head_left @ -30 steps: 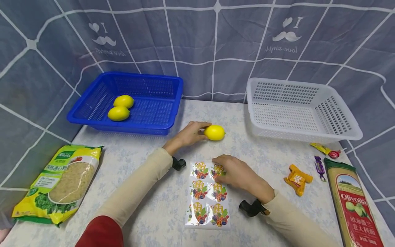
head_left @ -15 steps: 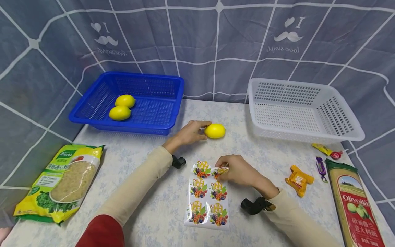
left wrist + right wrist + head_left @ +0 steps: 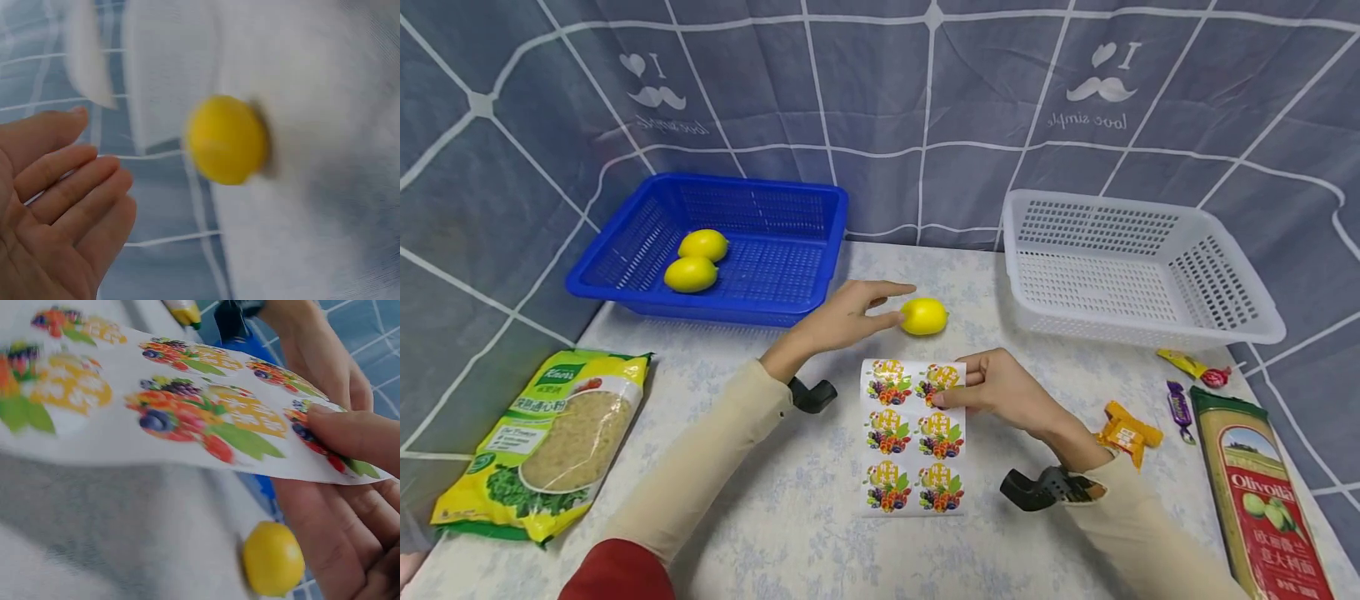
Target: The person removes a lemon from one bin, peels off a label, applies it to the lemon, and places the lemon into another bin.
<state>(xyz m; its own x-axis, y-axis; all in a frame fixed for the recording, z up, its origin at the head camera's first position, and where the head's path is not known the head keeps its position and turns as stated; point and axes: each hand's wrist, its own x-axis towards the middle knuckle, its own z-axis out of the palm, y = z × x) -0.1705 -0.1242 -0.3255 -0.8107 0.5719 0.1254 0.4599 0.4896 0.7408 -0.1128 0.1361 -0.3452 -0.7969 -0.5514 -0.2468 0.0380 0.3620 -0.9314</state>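
A yellow lemon [image 3: 923, 316] lies on the table between the two baskets; the left wrist view shows this lemon [image 3: 226, 139] too. My left hand [image 3: 883, 305] hovers just left of it, fingers straight and apart from the fruit, holding nothing. My right hand [image 3: 958, 382] pinches the top right corner of a sticker sheet [image 3: 910, 442] printed with fruit stickers and holds it lifted off the table. In the right wrist view the thumb [image 3: 350, 428] presses on the sheet [image 3: 156, 419], with the lemon [image 3: 273, 558] below it.
A blue basket [image 3: 700, 306] at the back left holds two lemons [image 3: 691, 273]. A white basket [image 3: 1138, 333] stands at the back right. A yellow noodle bag [image 3: 550, 433] lies front left. Wrapped candies [image 3: 1123, 433] and an Olivoila packet [image 3: 1262, 500] lie at the right.
My left hand has let go of the lemon and straightened its fingers. My right hand has picked the sticker sheet up by its corner and raised it toward the lemon.
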